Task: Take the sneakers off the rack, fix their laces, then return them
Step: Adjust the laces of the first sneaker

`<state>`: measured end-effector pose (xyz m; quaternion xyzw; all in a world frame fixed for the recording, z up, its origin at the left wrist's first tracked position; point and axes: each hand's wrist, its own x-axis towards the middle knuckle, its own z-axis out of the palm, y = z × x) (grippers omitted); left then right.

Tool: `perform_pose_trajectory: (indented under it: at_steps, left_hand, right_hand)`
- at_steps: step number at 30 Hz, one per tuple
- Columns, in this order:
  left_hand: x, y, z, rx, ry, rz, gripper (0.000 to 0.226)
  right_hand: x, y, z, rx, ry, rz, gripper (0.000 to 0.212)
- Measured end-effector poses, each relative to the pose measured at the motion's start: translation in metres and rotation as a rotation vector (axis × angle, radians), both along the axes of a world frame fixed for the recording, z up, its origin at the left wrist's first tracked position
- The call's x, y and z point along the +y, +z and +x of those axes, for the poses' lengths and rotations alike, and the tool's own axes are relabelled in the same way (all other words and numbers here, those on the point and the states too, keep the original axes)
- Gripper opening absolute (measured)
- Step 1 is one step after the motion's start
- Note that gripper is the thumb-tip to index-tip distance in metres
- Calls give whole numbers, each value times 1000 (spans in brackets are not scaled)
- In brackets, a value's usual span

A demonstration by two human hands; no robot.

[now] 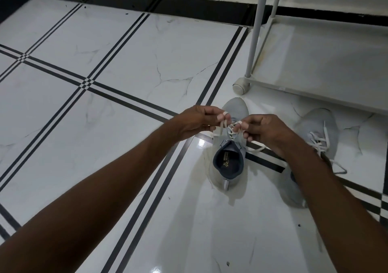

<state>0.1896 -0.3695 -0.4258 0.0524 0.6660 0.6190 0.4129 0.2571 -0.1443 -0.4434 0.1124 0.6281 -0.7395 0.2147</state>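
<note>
Two hands [194, 121] [263, 131] pinching white laces [233, 125] over left grey sneaker [230, 157].
Lacing step underway; next: tighten knot, then second sneaker [317, 132] beside rack [315, 62].

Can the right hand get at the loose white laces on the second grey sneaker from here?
Probably yes: the second grey sneaker lies on the floor just beyond the right hand, nothing between, though that hand is pinching a lace.

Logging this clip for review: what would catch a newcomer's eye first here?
Centre frame, the left hand and right hand each pinch a white lace above a grey sneaker on the glossy striped floor. The second sneaker lies right of it, laces loose, below the white wheeled rack.
</note>
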Motion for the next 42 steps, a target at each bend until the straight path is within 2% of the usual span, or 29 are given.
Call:
perform_pose_trajectory:
  at_steps: [2,5,8,9,12,17,21,26,29,31,33,36,42]
  left_hand:
    - [11,-8,1,33,102,-67,16]
    - [23,-25,3,79,246,-183,27]
    - [31,-37,1,29,194,-187,16]
    - [31,-37,0,-15,150,-153,19]
    - [32,-31,-3,-114,74,-49,30]
    - [33,-40,-6,-163,128,-56,21]
    - [34,-47,-7,-150,94,-99,9]
    - [35,-39,-1,-281,17,-2,16]
    - [40,-40,4,-212,72,-14,18]
    - [42,-43,4,-235,112,-15,15]
    - [39,-45,3,-231,64,-11,12]
    - [32,-41,4,-71,-50,-70,17]
    - [22,-28,1,780,-129,-485,9]
  right_hand:
    - [-10,-9,3,-2,-159,48,10]
    - [-22,-13,4,-15,-269,168,10]
    - [-28,-12,3,66,-240,265,5]
    - [-29,-13,3,111,-208,306,5]
    - [-29,-14,3,185,-123,451,22]
    - [-34,-16,4,223,-72,605,45]
    - [-33,-21,3,217,-86,576,34]
    - [-28,-20,1,223,-74,483,23]
    - [-28,-25,2,162,-36,376,19]
    - [-25,-31,4,96,-45,292,21]
    - [-21,-37,5,29,-78,201,24]
    - [-19,-42,3,-35,-111,122,22]
    - [-18,-41,-3,-89,-86,74,11]
